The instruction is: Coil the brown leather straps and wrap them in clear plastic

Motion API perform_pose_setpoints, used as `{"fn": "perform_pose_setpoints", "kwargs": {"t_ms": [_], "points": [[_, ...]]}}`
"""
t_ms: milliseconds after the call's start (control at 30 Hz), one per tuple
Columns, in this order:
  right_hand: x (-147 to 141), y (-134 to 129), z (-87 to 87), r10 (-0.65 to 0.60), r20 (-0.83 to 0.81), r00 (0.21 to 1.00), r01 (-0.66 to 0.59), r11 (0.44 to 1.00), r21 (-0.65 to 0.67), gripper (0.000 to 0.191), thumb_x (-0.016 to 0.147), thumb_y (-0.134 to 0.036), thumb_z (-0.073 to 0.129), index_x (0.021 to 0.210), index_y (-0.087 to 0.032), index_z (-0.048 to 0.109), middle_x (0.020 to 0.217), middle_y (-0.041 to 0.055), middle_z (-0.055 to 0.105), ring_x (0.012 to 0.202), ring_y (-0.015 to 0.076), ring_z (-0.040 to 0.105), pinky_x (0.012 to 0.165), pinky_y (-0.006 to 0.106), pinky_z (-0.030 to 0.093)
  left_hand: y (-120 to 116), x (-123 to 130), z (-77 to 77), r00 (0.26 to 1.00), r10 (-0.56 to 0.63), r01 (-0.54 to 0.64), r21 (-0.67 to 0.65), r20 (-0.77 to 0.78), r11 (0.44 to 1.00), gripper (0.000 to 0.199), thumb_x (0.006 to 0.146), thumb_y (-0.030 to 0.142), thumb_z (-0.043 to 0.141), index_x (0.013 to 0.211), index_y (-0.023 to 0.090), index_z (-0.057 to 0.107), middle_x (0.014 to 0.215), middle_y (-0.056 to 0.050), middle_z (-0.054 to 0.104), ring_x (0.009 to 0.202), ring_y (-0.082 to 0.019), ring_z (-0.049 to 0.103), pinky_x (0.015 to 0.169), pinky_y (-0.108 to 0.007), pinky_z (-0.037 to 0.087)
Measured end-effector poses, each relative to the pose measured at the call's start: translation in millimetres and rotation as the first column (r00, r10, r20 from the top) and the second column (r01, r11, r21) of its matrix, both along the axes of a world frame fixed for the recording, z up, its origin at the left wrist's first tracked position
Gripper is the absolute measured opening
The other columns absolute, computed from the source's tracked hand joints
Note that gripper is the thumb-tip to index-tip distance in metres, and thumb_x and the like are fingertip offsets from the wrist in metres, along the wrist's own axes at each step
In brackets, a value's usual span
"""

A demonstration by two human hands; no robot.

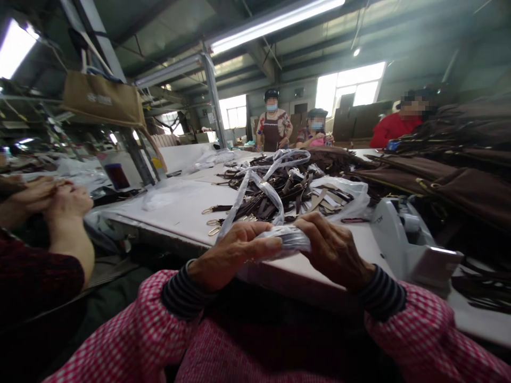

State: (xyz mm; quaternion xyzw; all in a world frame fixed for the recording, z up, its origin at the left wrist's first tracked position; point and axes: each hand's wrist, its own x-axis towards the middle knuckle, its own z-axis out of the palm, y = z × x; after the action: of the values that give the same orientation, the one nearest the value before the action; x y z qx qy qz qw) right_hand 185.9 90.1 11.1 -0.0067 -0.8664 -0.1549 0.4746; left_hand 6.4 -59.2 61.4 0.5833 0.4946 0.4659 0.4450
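My left hand (235,252) and my right hand (333,247) meet in front of the table's near edge. Between them is a small bundle wrapped in clear, whitish plastic (294,239); the left thumb presses along it and the right fingers close on its other end. What lies inside the plastic cannot be made out. From beside the left hand, a long plastic-covered strip (238,201) runs up over a heap of dark brown straps (279,186). Gold-coloured metal clips (214,230) show at the heap's left edge.
A white tape-dispenser-like device (413,250) stands right of my hands on the white table (179,207). Brown fabric pieces (451,186) pile up at right. A co-worker's hands (66,199) are at left, below a hanging tan bag (104,98). Several people are across the table.
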Motion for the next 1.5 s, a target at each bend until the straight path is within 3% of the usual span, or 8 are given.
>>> {"fn": "perform_pose_setpoints", "kwargs": {"t_ms": [133, 267, 467, 633, 933, 1100, 1300, 1500], "points": [[2.7, 32.2, -31.7, -0.08, 0.176, 0.981, 0.078, 0.997, 0.02, 0.019, 0.099, -0.007, 0.044, 0.109, -0.014, 0.059, 0.102, 0.0134, 0.068, 0.084, 0.0236, 0.063, 0.067, 0.032, 0.045, 33.3, -4.6, -37.9, 0.869, 0.136, -0.02, 0.24, -0.477, 0.971, 0.021, 0.094, 0.039, 0.066, 0.09, 0.018, 0.067, 0.096, -0.004, 0.064, 0.098, -0.024, 0.055, 0.092, -0.036, 0.044], [6.3, 45.7, -57.0, -0.078, 0.501, 0.862, 0.242, 0.931, -0.273, 0.034, 0.09, 0.001, 0.046, 0.117, -0.015, 0.06, 0.101, 0.0091, 0.069, 0.082, 0.0213, 0.066, 0.064, 0.029, 0.042, 57.5, -13.2, -89.6, 0.738, 0.144, 0.165, 0.382, -0.66, 0.909, 0.021, 0.1, 0.037, 0.061, 0.09, 0.019, 0.063, 0.104, -0.008, 0.068, 0.11, -0.027, 0.056, 0.105, -0.043, 0.044], [20.2, 54.7, -45.7, 0.292, 0.516, 0.805, 0.216, 0.666, -0.714, 0.066, 0.072, 0.002, 0.057, 0.133, -0.022, 0.058, 0.103, 0.0023, 0.07, 0.086, 0.0187, 0.065, 0.074, 0.027, 0.045, 64.1, -29.0, -114.3, 0.759, 0.127, 0.197, 0.411, -0.638, 0.89, 0.017, 0.103, 0.033, 0.058, 0.102, 0.018, 0.065, 0.112, -0.01, 0.069, 0.124, -0.027, 0.054, 0.112, -0.043, 0.042], [39.7, 64.5, -35.4, 0.424, 0.389, 0.818, 0.209, 0.411, -0.887, 0.014, 0.093, -0.028, 0.067, 0.102, -0.019, 0.072, 0.088, 0.0017, 0.069, 0.077, 0.0163, 0.06, 0.07, 0.026, 0.045, 69.2, -39.5, -108.9, 0.762, 0.108, 0.216, 0.407, -0.639, 0.888, 0.014, 0.101, 0.03, 0.063, 0.093, 0.018, 0.064, 0.107, -0.008, 0.068, 0.123, -0.026, 0.055, 0.112, -0.041, 0.042], [6.6, 74.5, -40.9, 0.168, 0.458, 0.873, 0.204, 0.727, -0.656, 0.013, 0.098, -0.022, 0.061, 0.093, -0.019, 0.072, 0.085, 0.0032, 0.071, 0.076, 0.0167, 0.062, 0.071, 0.028, 0.039, 71.3, -43.2, -100.4, 0.721, -0.01, 0.306, 0.306, -0.692, 0.901, 0.011, 0.102, 0.029, 0.06, 0.103, 0.02, 0.067, 0.117, -0.009, 0.068, 0.131, -0.026, 0.052, 0.117, -0.041, 0.038], [-16.2, 82.0, -30.9, 0.28, 0.51, 0.813, 0.196, 0.693, -0.694, 0.025, 0.096, -0.02, 0.066, 0.119, -0.023, 0.074, 0.097, 0.0051, 0.077, 0.081, 0.0179, 0.067, 0.073, 0.027, 0.042, 74.3, -48.4, -97.0, 0.718, -0.072, 0.359, 0.28, -0.693, 0.89, 0.006, 0.101, 0.025, 0.063, 0.099, 0.021, 0.066, 0.116, -0.008, 0.069, 0.133, -0.027, 0.051, 0.117, -0.039, 0.039], [-17.8, 87.5, -36.4, 0.415, 0.443, 0.795, 0.157, 0.565, -0.81, 0.023, 0.097, -0.021, 0.06, 0.114, -0.019, 0.075, 0.09, 0.0039, 0.075, 0.076, 0.0165, 0.063, 0.07, 0.026, 0.043, 73.8, -50.1, -94.5, 0.662, -0.042, 0.364, 0.273, -0.748, 0.89, 0.009, 0.1, 0.028, 0.063, 0.101, 0.019, 0.064, 0.118, -0.01, 0.069, 0.139, -0.027, 0.048, 0.122, -0.04, 0.037], [-19.8, 77.4, -44.2, 0.378, 0.454, 0.807, 0.132, 0.634, -0.762, 0.015, 0.097, -0.023, 0.059, 0.096, -0.017, 0.073, 0.083, 0.0034, 0.072, 0.076, 0.0168, 0.062, 0.072, 0.027, 0.041, 56.8, -34.6, -91.2, 0.557, 0.136, 0.213, 0.299, -0.819, 0.93, 0.042, 0.095, 0.044, 0.07, 0.127, 0.019, 0.058, 0.144, -0.012, 0.059, 0.146, -0.03, 0.042, 0.124, -0.048, 0.034]]}}
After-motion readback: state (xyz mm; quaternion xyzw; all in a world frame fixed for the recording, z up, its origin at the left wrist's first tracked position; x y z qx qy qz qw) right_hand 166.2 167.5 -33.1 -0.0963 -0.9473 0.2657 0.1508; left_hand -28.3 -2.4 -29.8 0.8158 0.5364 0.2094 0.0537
